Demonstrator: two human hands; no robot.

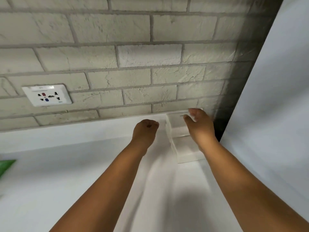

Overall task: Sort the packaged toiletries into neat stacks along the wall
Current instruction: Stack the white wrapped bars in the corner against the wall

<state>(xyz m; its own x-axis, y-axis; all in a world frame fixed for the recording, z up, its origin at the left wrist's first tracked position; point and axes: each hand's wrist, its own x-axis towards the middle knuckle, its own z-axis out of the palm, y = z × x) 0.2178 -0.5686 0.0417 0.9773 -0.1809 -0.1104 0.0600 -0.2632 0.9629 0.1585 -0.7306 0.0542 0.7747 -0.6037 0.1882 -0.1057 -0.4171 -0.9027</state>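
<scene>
hands differ: left grip (145, 129) fisted, empty (right grip (199, 126) loose) by boxy white packages (184, 148).

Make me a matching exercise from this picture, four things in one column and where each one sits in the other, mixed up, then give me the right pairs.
Things
1. white wall socket plate
2. green packet
3. stack of white packaged toiletries
4. left hand

Places
A. at the far left edge of the white counter
B. in the corner, against the wall under the right hand
C. on the pale brick wall, left side
D. above the counter, just left of the white stack

Pairs: 1-C, 2-A, 3-B, 4-D
</scene>
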